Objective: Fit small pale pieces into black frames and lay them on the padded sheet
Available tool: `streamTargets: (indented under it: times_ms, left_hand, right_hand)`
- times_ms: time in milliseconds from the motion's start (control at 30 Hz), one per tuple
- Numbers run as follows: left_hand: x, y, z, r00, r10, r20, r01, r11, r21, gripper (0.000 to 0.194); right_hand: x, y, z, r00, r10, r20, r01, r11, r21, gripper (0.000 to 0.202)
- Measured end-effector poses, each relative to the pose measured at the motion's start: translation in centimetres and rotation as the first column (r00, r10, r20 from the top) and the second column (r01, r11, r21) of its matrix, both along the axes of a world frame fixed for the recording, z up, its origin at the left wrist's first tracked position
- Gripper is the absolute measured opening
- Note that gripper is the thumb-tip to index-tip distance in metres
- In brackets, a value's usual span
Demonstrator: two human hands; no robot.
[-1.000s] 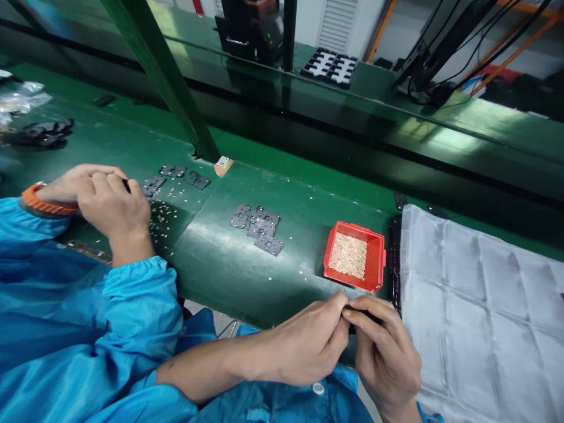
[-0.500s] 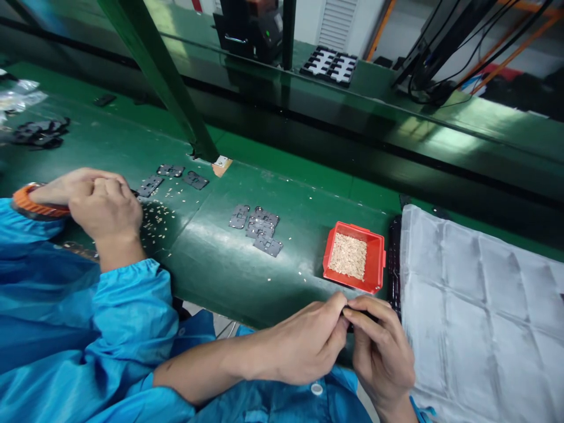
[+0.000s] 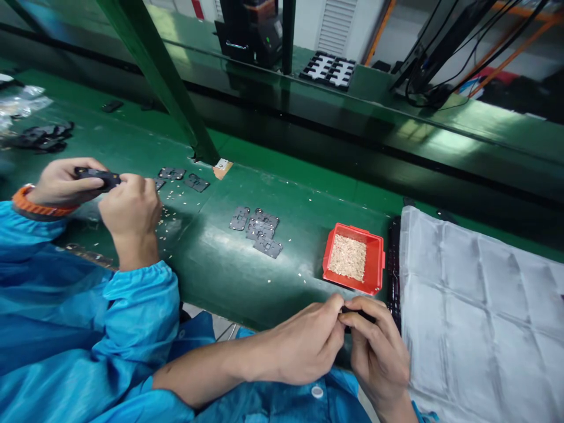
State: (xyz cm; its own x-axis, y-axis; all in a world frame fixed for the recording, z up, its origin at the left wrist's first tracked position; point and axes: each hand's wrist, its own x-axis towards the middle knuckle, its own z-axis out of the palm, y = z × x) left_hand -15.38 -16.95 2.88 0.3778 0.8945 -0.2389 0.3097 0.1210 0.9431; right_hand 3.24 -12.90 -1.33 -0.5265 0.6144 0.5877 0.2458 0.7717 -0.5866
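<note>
green bench [image 3: 304, 211]: left hand [image 3: 308, 343] and right hand [image 3: 382, 355] hold a black part [image 3: 362, 312].

Your left hand [image 3: 308, 343]: curled at the left end of a black part [image 3: 362, 312], over the table's [image 3: 211, 258] near edge.
Your right hand [image 3: 382, 349]: pinching that same part.
Red bin [image 3: 375, 264]: close to the near edge, just beyond your hands, with pale chips [image 3: 348, 258] inside.
Dark plates [image 3: 261, 229]: clustered between near and far edges, some overlapping.
Pale tray [image 3: 467, 311]: at your right, beside the bin.
Co-worker's hands [image 3: 134, 205]: further left by the near edge, holding another black piece [image 3: 97, 178].
</note>
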Motion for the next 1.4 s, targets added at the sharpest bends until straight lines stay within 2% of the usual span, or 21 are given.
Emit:
streamTargets:
  times_ms: [367, 700, 933, 1167, 1400]
  left_hand:
    - [-0.1, 0.2, 0.2, 0.999, -0.022, -0.024, 0.022, 1.000, 0.014, 0.009]
    - [-0.1, 0.1, 0.1, 0.998, -0.033, -0.050, 0.035, 0.999, 0.029, 0.007]
    - [0.1, 0.2, 0.1, 0.999, -0.034, -0.036, 0.035, 0.999, 0.037, 0.010]
    - [0.2, -0.1, -0.1, 0.999, -0.025, -0.040, 0.028, 0.997, 0.070, 0.008]
    - [0.3, -0.2, 0.3, 0.997, -0.023, -0.069, 0.027, 0.998, 0.050, 0.006]
  right_hand:
    - [-0.2, 0.0, -0.7, 0.996, -0.057, -0.065, 0.058, 0.998, 0.016, 0.034]
    - [-0.1, -0.1, -0.6, 0.998, -0.037, -0.047, 0.038, 0.999, 0.020, 0.033]
    - [-0.2, 0.0, -0.9, 0.996, -0.057, -0.074, 0.061, 0.997, 0.044, 0.044]
    - [-0.1, -0.4, -1.4, 0.991, -0.102, -0.091, 0.109, 0.991, 0.080, 0.044]
    - [0.1, -0.4, -1.3, 0.994, -0.063, -0.090, 0.071, 0.994, 0.081, 0.038]
